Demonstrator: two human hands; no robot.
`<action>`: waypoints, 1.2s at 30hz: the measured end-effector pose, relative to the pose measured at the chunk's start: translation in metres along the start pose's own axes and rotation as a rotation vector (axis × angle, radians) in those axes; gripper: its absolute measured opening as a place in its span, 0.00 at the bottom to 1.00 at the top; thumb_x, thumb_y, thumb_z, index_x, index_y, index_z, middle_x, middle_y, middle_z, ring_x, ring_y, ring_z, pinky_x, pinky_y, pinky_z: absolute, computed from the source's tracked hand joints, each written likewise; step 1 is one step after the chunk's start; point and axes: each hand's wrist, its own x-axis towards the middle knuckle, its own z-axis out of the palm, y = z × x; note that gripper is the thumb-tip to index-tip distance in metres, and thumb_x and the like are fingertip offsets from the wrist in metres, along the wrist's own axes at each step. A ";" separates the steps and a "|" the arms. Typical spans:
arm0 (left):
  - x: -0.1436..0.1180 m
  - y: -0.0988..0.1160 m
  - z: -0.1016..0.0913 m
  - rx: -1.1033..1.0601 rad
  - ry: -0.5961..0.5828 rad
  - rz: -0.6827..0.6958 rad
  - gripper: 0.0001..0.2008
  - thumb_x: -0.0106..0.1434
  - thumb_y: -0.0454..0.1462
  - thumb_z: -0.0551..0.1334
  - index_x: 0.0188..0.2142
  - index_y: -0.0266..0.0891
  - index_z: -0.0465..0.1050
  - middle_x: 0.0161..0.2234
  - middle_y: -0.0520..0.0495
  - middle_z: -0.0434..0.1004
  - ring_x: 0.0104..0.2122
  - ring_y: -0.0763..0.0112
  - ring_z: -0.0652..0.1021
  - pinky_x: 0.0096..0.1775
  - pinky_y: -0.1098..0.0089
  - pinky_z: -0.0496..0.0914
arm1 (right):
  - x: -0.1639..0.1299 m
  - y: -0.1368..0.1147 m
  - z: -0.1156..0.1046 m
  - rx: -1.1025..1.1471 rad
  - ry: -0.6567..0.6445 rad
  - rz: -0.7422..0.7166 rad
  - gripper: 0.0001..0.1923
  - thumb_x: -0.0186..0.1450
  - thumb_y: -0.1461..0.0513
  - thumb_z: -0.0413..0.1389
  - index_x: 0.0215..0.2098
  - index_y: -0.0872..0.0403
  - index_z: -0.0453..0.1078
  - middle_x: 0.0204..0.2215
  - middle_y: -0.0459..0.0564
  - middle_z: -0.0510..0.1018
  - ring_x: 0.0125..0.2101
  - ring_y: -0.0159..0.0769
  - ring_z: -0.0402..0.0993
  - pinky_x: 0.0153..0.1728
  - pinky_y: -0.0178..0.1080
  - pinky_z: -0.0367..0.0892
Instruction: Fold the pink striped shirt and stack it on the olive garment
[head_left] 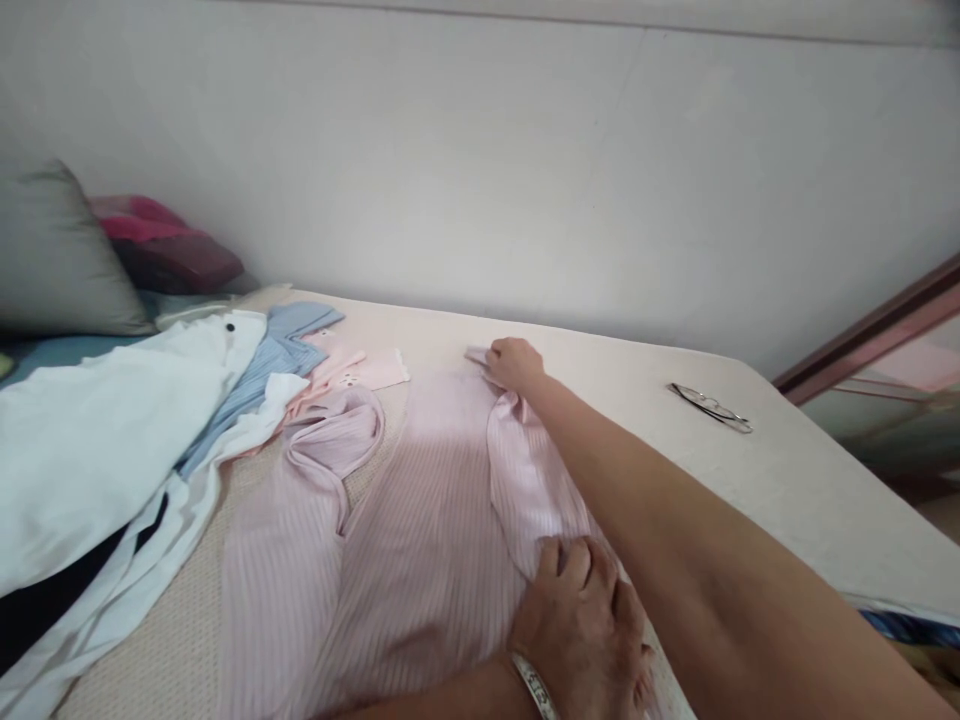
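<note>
Bed: a mattress [810,480] with a pale, textured cover carries everything; its far edge runs along the wall and its right edge falls away toward the floor.
Wall: a plain pale wall [480,170] rises straight behind the far edge.
Right side of room: a dark wooden frame [870,335] slants up past the bed's right edge.
Far left corner: a grey pillow [52,255] leans there, with a red and maroon bundle [169,245] just behind it.
Left edge: a heap of clothes with a white garment [90,440] on top, a blue striped shirt [262,375] under it and a small pink piece [352,372] beside that.
Glasses: 1 pair of glasses [709,407] lies near the far right corner, well apart from the hands.
Pink top: a pink ribbed top [420,500] lies spread over the middle of the bed, down to the near edge; 1 sleeve curls over on its left side.
Right hand: the right hand [514,362] reaches across to the far end of the top, fingers closed on a fold of the fabric there.
Left hand: the left hand [585,625], with a bracelet [534,685] at the wrist, lies at the near edge with fingers bent, pressing and gathering the top's fabric.
In the way: the right forearm crosses over the top's right side and hides it.
</note>
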 end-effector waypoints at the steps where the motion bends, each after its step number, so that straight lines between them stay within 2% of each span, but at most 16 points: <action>1: -0.001 0.000 0.002 0.011 0.003 -0.008 0.19 0.60 0.44 0.62 0.47 0.33 0.73 0.51 0.32 0.70 0.47 0.49 0.69 0.46 0.48 0.67 | 0.006 0.008 -0.004 0.026 0.025 0.038 0.13 0.67 0.60 0.49 0.35 0.56 0.75 0.36 0.54 0.77 0.37 0.37 0.71 0.37 0.36 0.62; 5: -0.002 0.002 0.006 0.044 0.008 -0.029 0.23 0.58 0.48 0.65 0.46 0.32 0.73 0.53 0.31 0.68 0.49 0.48 0.67 0.49 0.45 0.66 | 0.020 0.047 -0.024 0.118 0.128 0.177 0.14 0.66 0.62 0.47 0.35 0.58 0.74 0.28 0.51 0.74 0.30 0.34 0.68 0.29 0.35 0.59; 8: -0.003 0.003 0.006 0.056 -0.007 -0.009 0.24 0.59 0.48 0.65 0.47 0.31 0.73 0.53 0.31 0.68 0.50 0.46 0.67 0.50 0.45 0.65 | 0.018 0.071 -0.029 0.171 0.193 0.251 0.14 0.66 0.61 0.47 0.33 0.58 0.73 0.25 0.50 0.72 0.27 0.34 0.66 0.27 0.35 0.57; 13: -0.001 0.002 0.002 0.051 -0.026 -0.003 0.23 0.58 0.48 0.65 0.45 0.32 0.73 0.52 0.33 0.68 0.50 0.47 0.68 0.50 0.46 0.65 | 0.012 0.094 -0.013 0.219 0.243 0.349 0.13 0.66 0.60 0.48 0.30 0.56 0.71 0.23 0.48 0.70 0.26 0.33 0.65 0.27 0.35 0.58; 18: 0.000 -0.002 0.000 0.072 -0.031 0.031 0.21 0.60 0.48 0.64 0.44 0.32 0.73 0.54 0.31 0.68 0.49 0.48 0.68 0.48 0.49 0.66 | 0.011 0.110 -0.004 0.194 0.206 0.434 0.11 0.65 0.62 0.49 0.30 0.56 0.71 0.24 0.50 0.72 0.27 0.36 0.68 0.30 0.37 0.63; 21: 0.000 -0.002 0.001 0.071 -0.009 0.037 0.22 0.60 0.49 0.65 0.43 0.32 0.73 0.54 0.31 0.68 0.50 0.48 0.69 0.48 0.49 0.66 | 0.007 0.105 -0.012 0.141 0.198 0.468 0.11 0.66 0.61 0.50 0.34 0.58 0.73 0.32 0.58 0.76 0.35 0.43 0.72 0.38 0.42 0.66; 23: 0.000 0.000 0.005 0.075 0.018 0.021 0.21 0.60 0.49 0.65 0.42 0.33 0.74 0.53 0.31 0.69 0.49 0.48 0.69 0.49 0.48 0.66 | -0.002 0.090 -0.016 0.057 0.238 0.442 0.16 0.69 0.59 0.47 0.44 0.61 0.72 0.44 0.66 0.75 0.46 0.50 0.71 0.46 0.48 0.65; 25: 0.000 0.002 0.010 0.082 0.054 -0.002 0.20 0.61 0.49 0.64 0.42 0.34 0.74 0.52 0.31 0.70 0.49 0.48 0.70 0.49 0.47 0.66 | -0.019 0.070 -0.012 -0.044 0.262 0.306 0.23 0.72 0.55 0.45 0.56 0.61 0.67 0.57 0.69 0.68 0.58 0.54 0.62 0.56 0.53 0.58; 27: 0.000 0.004 0.014 0.076 0.083 -0.032 0.17 0.62 0.46 0.63 0.42 0.35 0.75 0.51 0.32 0.71 0.49 0.49 0.70 0.48 0.47 0.66 | -0.041 0.050 0.001 -0.124 0.173 0.118 0.31 0.72 0.48 0.44 0.64 0.59 0.60 0.66 0.64 0.59 0.66 0.52 0.51 0.63 0.53 0.50; 28: -0.001 0.005 0.015 0.068 0.090 -0.041 0.14 0.63 0.45 0.63 0.41 0.36 0.75 0.49 0.34 0.72 0.48 0.50 0.70 0.47 0.48 0.67 | -0.051 0.042 0.009 -0.145 0.084 0.056 0.35 0.72 0.45 0.42 0.67 0.58 0.57 0.68 0.62 0.55 0.68 0.51 0.46 0.64 0.54 0.46; 30: -0.001 0.006 0.013 0.057 0.092 -0.054 0.10 0.64 0.42 0.62 0.39 0.37 0.74 0.46 0.37 0.73 0.46 0.54 0.71 0.46 0.50 0.67 | -0.066 0.031 0.024 -0.155 -0.077 0.024 0.40 0.72 0.41 0.39 0.71 0.58 0.50 0.71 0.60 0.49 0.70 0.50 0.41 0.66 0.56 0.41; 32: -0.001 0.006 0.006 0.062 0.089 -0.058 0.10 0.64 0.42 0.62 0.38 0.36 0.73 0.45 0.39 0.72 0.46 0.55 0.70 0.47 0.51 0.67 | -0.071 0.026 0.030 -0.141 -0.152 0.046 0.43 0.72 0.40 0.36 0.73 0.59 0.45 0.72 0.60 0.45 0.70 0.52 0.37 0.67 0.59 0.37; 34: -0.002 0.005 -0.004 0.075 0.058 -0.033 0.14 0.64 0.45 0.62 0.41 0.35 0.73 0.46 0.38 0.71 0.47 0.54 0.69 0.47 0.51 0.67 | -0.071 0.023 0.019 -0.061 -0.200 0.066 0.42 0.72 0.40 0.38 0.73 0.60 0.45 0.72 0.60 0.44 0.71 0.53 0.37 0.67 0.60 0.36; 36: -0.002 0.004 -0.015 0.078 -0.008 -0.002 0.17 0.64 0.47 0.61 0.43 0.35 0.72 0.47 0.37 0.70 0.47 0.53 0.69 0.46 0.51 0.66 | -0.078 0.021 -0.007 0.050 -0.256 0.068 0.39 0.73 0.42 0.38 0.71 0.58 0.50 0.71 0.60 0.50 0.70 0.51 0.43 0.67 0.56 0.42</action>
